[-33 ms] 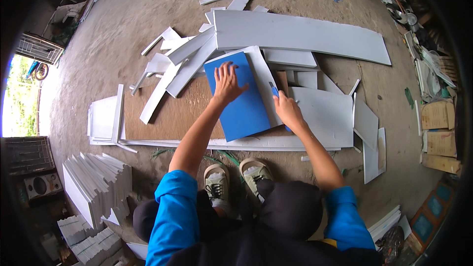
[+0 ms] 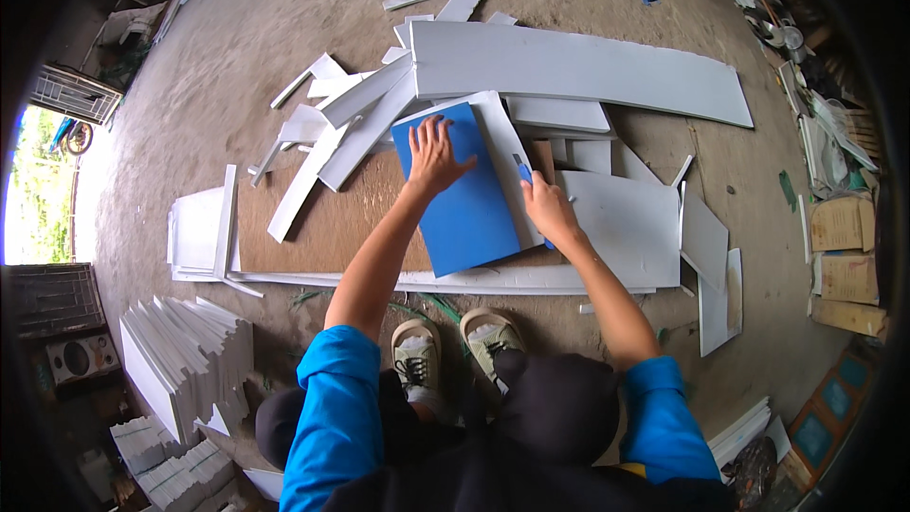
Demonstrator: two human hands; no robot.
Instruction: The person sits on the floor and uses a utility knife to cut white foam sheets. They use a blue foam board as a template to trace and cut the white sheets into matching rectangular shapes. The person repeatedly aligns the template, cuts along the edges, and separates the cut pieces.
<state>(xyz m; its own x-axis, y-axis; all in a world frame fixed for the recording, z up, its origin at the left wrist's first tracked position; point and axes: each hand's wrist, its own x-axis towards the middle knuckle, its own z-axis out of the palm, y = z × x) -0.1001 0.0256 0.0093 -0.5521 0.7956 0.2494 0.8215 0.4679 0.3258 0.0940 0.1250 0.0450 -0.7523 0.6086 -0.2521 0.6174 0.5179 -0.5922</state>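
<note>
My left hand [image 2: 436, 159] lies with spread fingers on a flat blue rectangular panel [image 2: 469, 204], pressing near its upper part. The panel sits slightly tilted on a white foam-like sheet [image 2: 502, 137], whose edge shows along the panel's right side. In my right hand [image 2: 550, 209] is a blue utility knife [image 2: 525, 172], its tip pointing away from me, just right of the panel over the white sheet. Whether the blade touches the sheet I cannot tell. Beneath lie a brown wooden board [image 2: 313, 204] and a larger white sheet [image 2: 621, 228].
White strips [image 2: 370, 147] lie scattered beyond the board, with a long white panel [image 2: 578, 66] at the far side. To my near left stand stacked white pieces [image 2: 185, 360]. My shoes [image 2: 414, 356] are close to the board's front edge. Cardboard pieces [image 2: 846, 275] line the right.
Almost nothing differs. My right hand and the knife sit very slightly farther up and left; my left hand stays on the blue panel.
</note>
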